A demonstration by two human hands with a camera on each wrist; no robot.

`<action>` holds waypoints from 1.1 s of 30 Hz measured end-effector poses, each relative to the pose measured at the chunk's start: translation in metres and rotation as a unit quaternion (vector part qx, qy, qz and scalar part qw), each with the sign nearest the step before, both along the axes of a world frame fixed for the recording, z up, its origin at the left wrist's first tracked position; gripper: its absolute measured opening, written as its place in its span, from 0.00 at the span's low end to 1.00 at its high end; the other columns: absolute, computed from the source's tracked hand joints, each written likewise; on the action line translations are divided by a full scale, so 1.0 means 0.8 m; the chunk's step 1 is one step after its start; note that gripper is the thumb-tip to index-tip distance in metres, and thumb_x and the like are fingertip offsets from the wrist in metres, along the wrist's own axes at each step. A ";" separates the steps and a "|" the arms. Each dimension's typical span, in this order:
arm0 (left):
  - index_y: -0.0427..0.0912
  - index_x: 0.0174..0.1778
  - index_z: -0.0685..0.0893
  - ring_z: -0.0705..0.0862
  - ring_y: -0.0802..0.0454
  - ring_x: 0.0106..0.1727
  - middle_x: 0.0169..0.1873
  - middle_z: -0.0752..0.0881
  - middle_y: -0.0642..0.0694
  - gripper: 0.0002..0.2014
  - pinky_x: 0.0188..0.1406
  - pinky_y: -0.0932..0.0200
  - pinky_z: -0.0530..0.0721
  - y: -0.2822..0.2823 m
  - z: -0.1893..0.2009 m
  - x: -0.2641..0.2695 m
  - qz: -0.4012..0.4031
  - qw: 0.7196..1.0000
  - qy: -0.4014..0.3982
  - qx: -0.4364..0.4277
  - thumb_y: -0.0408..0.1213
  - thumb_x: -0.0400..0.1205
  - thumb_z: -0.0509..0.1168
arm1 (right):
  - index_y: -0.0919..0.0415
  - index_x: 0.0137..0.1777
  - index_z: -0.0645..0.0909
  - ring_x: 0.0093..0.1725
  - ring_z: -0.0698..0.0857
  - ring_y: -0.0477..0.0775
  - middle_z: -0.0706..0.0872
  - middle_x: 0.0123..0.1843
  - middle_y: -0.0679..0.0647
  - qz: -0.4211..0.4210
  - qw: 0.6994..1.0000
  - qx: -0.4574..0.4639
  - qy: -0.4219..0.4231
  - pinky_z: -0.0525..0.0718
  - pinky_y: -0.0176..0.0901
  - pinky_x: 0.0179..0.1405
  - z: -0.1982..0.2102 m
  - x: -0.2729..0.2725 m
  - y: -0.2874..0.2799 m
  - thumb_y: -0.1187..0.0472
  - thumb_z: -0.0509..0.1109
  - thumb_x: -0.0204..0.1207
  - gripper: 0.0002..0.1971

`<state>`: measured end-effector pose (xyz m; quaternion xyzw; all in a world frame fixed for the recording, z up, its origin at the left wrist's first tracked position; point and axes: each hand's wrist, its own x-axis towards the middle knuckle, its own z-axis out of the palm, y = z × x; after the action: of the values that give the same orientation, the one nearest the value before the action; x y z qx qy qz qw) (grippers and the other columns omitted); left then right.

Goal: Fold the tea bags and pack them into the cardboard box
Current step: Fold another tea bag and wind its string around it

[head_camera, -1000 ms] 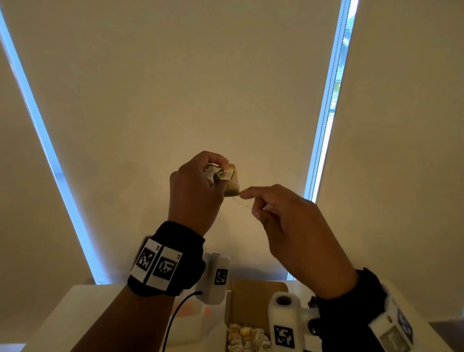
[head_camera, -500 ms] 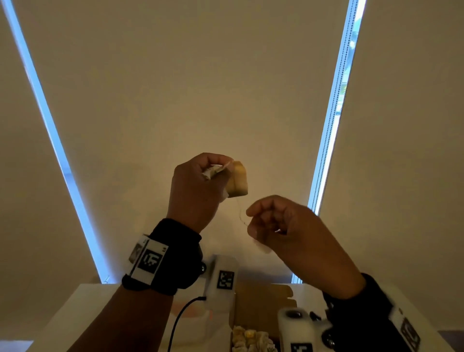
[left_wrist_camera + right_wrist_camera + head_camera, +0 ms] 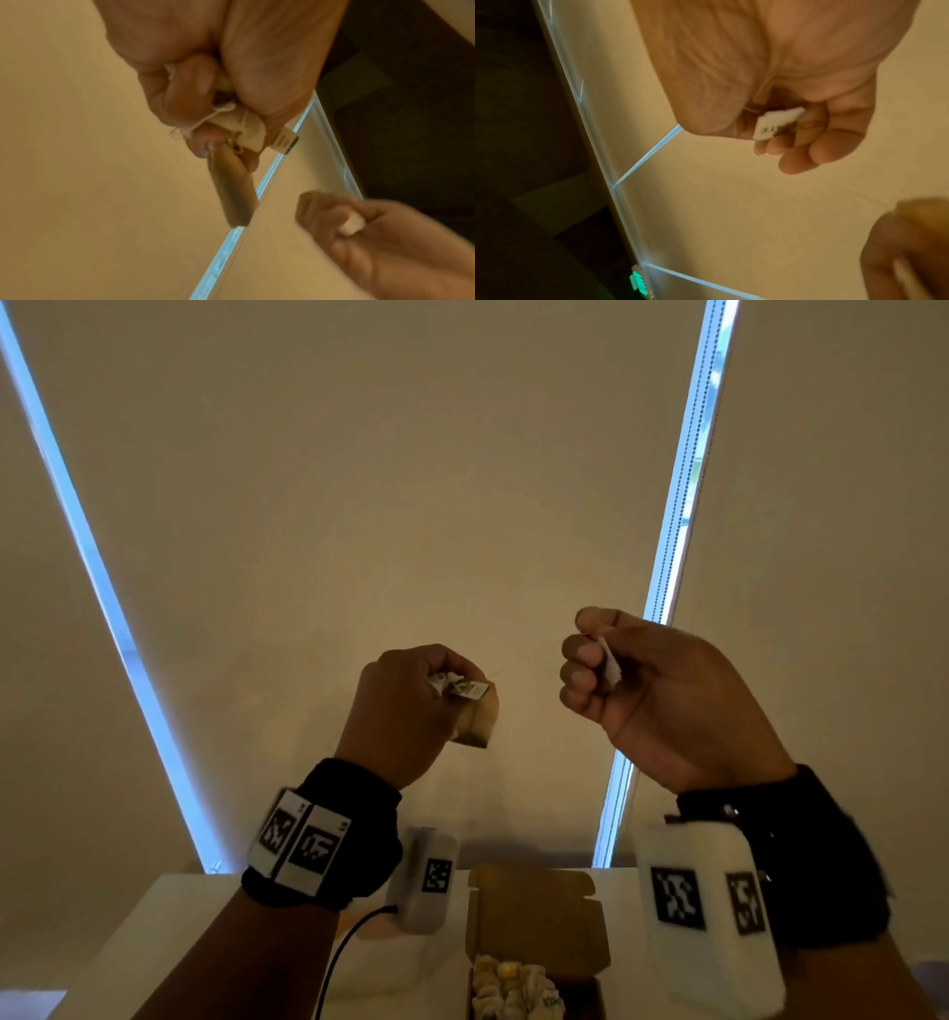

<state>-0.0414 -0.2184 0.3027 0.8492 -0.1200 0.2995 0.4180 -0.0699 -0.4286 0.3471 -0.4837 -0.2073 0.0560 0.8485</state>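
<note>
My left hand (image 3: 452, 680) is raised in front of the blind and grips a brown tea bag (image 3: 477, 721) that hangs below the fist, with a crumpled white bag and a printed tag (image 3: 464, 688) also held in the fingers. In the left wrist view the brown tea bag (image 3: 233, 188) dangles from those curled fingers (image 3: 190, 89). My right hand (image 3: 590, 654), held apart to the right, pinches a white paper tag (image 3: 611, 665), which also shows in the right wrist view as a tag (image 3: 775, 123) between thumb and fingers. A thin string (image 3: 506, 671) runs between the hands. The open cardboard box (image 3: 534, 916) lies below, with several folded tea bags (image 3: 513, 988) inside.
A white table (image 3: 179, 942) carries the box at the bottom of the head view. Beige roller blinds fill the background, with bright window gaps (image 3: 672, 546) left and right. A black cable (image 3: 339, 947) hangs from my left wrist camera.
My right hand has moved up and to the right, away from the left hand, drawing the string out with the tag. The left hand keeps hold of the tea bag.
</note>
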 end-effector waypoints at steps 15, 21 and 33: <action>0.45 0.47 0.92 0.70 0.53 0.19 0.17 0.76 0.54 0.06 0.20 0.63 0.71 -0.017 0.035 0.007 -0.048 0.965 0.013 -0.258 0.41 0.84 0.70 | 0.58 0.63 0.75 0.32 0.75 0.53 0.84 0.36 0.54 0.033 0.959 -0.279 -0.050 0.75 0.45 0.38 -0.095 -0.012 0.029 0.64 0.64 0.88 0.07; 0.38 0.51 0.88 0.66 0.48 0.25 0.20 0.68 0.44 0.08 0.18 0.66 0.65 -0.015 0.047 -0.006 -0.169 0.935 0.068 -0.303 0.39 0.87 0.67 | 0.61 0.58 0.83 0.31 0.77 0.51 0.84 0.36 0.55 -0.003 0.946 -0.317 -0.066 0.77 0.44 0.36 -0.102 0.013 0.028 0.61 0.66 0.87 0.06; 0.48 0.45 0.91 0.72 0.47 0.24 0.32 0.84 0.30 0.06 0.22 0.60 0.71 -0.002 0.039 -0.026 -0.199 0.969 0.119 -0.087 0.40 0.86 0.70 | 0.66 0.56 0.86 0.33 0.79 0.48 0.86 0.35 0.52 -0.070 0.971 -0.219 -0.067 0.77 0.39 0.37 -0.034 0.064 0.008 0.67 0.68 0.84 0.06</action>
<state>-0.0623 -0.2198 0.3336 0.7979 -0.2094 0.1170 0.5530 -0.0191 -0.4226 0.3202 -0.6737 -0.2124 0.0079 0.7078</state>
